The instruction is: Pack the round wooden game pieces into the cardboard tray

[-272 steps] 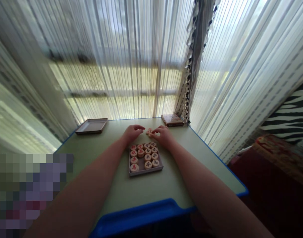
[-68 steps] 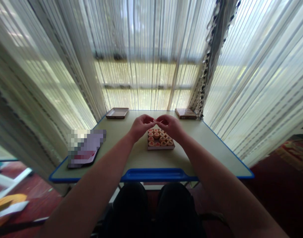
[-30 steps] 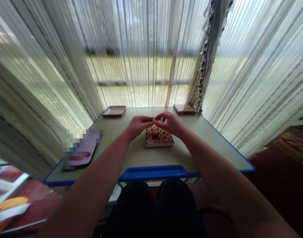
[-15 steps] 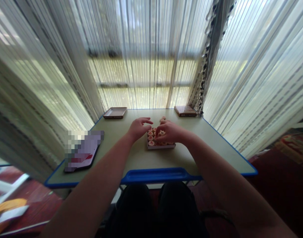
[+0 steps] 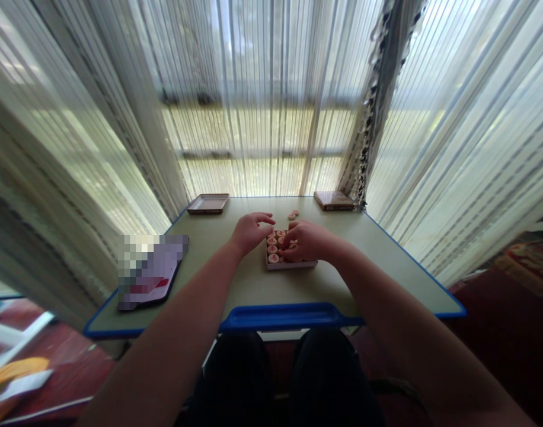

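Observation:
A shallow box (image 5: 291,266) of round wooden Chinese chess pieces (image 5: 274,258) lies near the middle of the table, the visible ones marked in red. My right hand (image 5: 312,239) reaches over the box from the right and covers many of the pieces. Its fingers are bent down together at a Chinese chess piece inside, which they mostly hide. My left hand (image 5: 250,230) hovers at the box's upper left corner, fingers stretched and apart, holding nothing. Just beyond the box, a few loose pieces (image 5: 291,217) rest on the table.
The pale green table (image 5: 218,261) has a blue edge and a blue front tray (image 5: 280,314). An open box lid or tray (image 5: 208,203) sits at the back left, a flat brown box (image 5: 334,200) at the back right. A tablet-like object (image 5: 158,284), partly blurred, lies left. Curtains hang behind.
My right hand has shifted slightly down and its fingers are lower among the pieces. The loose pieces behind it show more clearly. My left hand stays nearly still; the whole view moved slightly.

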Demonstrator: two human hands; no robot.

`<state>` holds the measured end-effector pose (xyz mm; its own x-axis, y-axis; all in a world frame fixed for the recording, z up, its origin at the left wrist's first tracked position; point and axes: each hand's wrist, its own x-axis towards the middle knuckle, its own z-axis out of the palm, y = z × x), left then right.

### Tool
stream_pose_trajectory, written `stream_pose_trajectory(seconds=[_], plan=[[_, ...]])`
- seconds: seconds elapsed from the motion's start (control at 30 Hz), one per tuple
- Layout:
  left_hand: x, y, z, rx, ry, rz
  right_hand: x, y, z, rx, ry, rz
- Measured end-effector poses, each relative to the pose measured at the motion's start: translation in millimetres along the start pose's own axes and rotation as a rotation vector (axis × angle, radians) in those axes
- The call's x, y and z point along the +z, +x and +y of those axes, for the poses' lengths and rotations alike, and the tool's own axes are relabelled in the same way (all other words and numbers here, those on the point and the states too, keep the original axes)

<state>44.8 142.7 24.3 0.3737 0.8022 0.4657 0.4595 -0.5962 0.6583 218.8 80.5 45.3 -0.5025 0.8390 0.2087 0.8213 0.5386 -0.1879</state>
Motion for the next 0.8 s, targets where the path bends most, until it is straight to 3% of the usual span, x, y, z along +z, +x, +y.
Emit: stream_pose_trajectory(seconds=[0.17,0.8], plan=[[0.0,-0.2,0.7,-0.015,0.047,0.001,-4.2,-0.2,-2.6,0.013,-0.015,-0.058],[1.4,0.5,-3.9,0.024,0.112,-0.003,0.7,1.8,-3.0,0.037,-0.054,-0.029]])
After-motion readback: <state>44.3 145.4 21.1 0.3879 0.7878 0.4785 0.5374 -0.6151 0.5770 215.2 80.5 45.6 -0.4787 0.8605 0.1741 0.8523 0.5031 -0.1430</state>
